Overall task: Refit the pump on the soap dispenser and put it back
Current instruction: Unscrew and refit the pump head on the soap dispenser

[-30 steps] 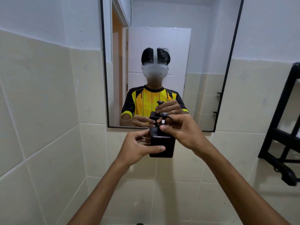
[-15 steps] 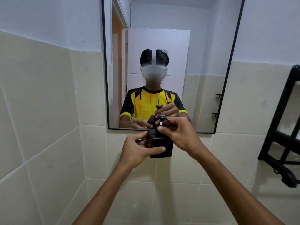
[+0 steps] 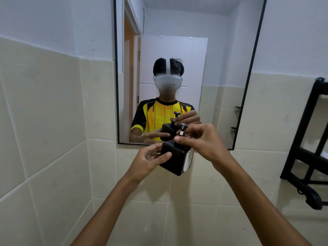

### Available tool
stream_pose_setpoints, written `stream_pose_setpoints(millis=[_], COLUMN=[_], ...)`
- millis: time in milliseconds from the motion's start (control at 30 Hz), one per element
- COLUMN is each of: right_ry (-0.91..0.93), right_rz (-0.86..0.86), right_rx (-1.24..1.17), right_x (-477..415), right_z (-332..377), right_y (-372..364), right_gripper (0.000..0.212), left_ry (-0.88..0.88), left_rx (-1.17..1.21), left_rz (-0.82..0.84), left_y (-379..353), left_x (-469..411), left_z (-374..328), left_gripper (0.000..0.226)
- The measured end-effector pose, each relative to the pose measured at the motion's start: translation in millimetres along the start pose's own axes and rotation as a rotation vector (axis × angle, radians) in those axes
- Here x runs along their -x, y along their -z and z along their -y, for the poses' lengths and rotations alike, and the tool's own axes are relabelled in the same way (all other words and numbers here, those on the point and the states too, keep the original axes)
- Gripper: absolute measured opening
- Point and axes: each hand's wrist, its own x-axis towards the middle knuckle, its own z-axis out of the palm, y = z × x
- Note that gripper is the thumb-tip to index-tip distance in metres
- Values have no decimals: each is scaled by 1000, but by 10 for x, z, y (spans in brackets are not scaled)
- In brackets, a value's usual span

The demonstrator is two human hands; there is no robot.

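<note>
A black square soap dispenser bottle (image 3: pixel 174 160) with a white label on its right side is held up in front of the tiled wall, tilted slightly. My left hand (image 3: pixel 149 161) grips its left side, thumb across the front. My right hand (image 3: pixel 200 141) pinches the pump collar at the bottle's neck. The black pump head (image 3: pixel 182 126) with a short white stem stands above my right fingers. The neck joint is hidden by my fingers.
A black-framed mirror (image 3: pixel 246 96) hangs on the wall just behind the bottle and reflects a person holding it. A black metal rack (image 3: pixel 308 144) stands at the right. Beige tiles cover the wall on the left and below.
The bottle has turned and tilted, so its white-labelled right side now shows. Both hands keep their hold and have shifted only slightly.
</note>
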Motion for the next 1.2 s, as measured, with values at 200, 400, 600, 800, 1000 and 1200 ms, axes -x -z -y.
stream_pose_setpoints(millis=[200, 400, 600, 800, 1000, 1200], right_ry=[-22, -32, -102, -100, -128, -120], right_rz=[-99, -89, 46, 88, 159, 113], right_rx=[68, 109, -21, -72, -228, -253], right_x=[-12, -4, 12, 125, 231, 276], right_z=[-68, -81, -136, -266, -320, -374], right_y=[-11, -39, 62, 148, 188, 141], right_gripper=[25, 24, 24, 26, 34, 35], left_ry=[-68, -113, -77, -80, -39, -47], left_rx=[-129, -277, -215, -164, -82, -50], left_rz=[-34, -107, -108, -111, -61, -29], left_y=[-33, -104, -77, -46, -5, -45], left_x=[19, -48, -72, -69, -123, -159], left_z=[67, 71, 78, 43, -14, -40], left_gripper=[65, 67, 60, 65, 61, 51])
